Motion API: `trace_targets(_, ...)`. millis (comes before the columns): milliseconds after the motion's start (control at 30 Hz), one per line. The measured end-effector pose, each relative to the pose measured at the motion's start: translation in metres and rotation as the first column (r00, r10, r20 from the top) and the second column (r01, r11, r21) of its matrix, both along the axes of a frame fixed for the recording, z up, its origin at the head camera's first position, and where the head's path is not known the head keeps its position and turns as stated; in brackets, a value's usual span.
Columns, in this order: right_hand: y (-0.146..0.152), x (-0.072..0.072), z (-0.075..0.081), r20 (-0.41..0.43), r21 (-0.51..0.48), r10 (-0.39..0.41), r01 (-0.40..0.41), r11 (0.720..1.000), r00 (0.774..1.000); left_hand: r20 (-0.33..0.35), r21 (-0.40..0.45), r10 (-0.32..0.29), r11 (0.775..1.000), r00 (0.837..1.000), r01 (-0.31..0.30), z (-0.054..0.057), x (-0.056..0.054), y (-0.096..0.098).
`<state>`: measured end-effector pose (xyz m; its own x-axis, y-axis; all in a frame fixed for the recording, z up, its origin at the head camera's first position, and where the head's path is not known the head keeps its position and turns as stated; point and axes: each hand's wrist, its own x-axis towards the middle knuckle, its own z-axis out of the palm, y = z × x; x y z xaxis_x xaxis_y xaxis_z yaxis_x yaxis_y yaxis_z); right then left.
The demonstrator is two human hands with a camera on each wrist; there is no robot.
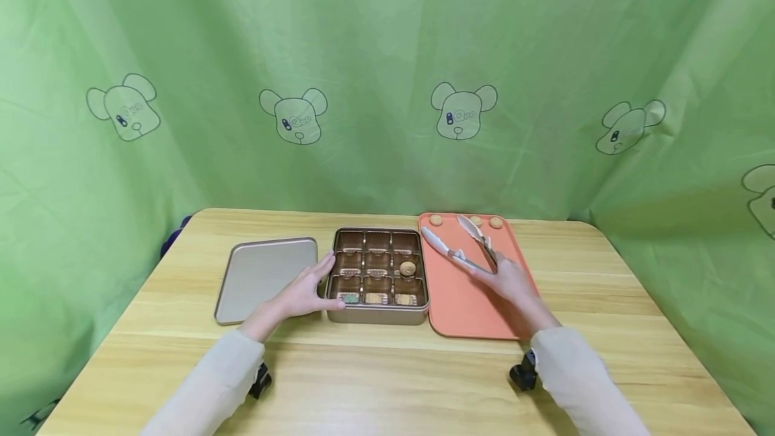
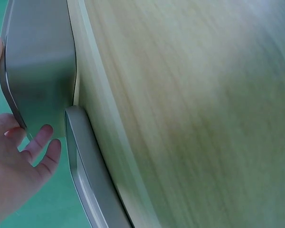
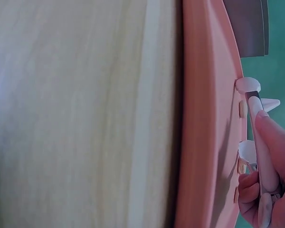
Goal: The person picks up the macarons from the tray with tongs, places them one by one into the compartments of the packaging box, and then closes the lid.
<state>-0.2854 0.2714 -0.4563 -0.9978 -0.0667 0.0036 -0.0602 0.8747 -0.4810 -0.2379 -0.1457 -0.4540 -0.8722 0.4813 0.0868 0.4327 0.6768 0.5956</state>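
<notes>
Right hand (image 1: pixel 511 281) grips tongs (image 1: pixel 460 247); left hand (image 1: pixel 305 295) touches tin (image 1: pixel 378 315).

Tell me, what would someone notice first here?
Probably the orange tray on the table's right side, where the right hand grips white tongs over it. Beside it sits a golden box of little compartments, steadied by the left hand.

We take this for a staged recording booth rather than a lived-in room. A green curtain (image 1: pixel 387 73) printed with cartoon bear heads wraps the whole upper frame and both sides, closing in one light wooden surface (image 1: pixel 387 375) that fills the lower half of the frame.
</notes>
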Motion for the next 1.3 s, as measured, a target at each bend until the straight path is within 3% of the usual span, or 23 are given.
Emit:
trace_targets(533, -0.012, -0.007, -0.011, -0.107, 0.022, 0.018, -0.016, 1.000, 0.994, -0.003, 0.008, -0.001, 1.000, 1.000, 0.001, -0.002, -0.001, 0.000)
trace_targets(1300, -0.019, -0.007, -0.014, -0.176, 0.006, 0.038, -0.038, 0.999, 0.984, -0.007, 0.009, 0.000, 1.000, 1.000, 0.000, -0.001, 0.000, 0.000)
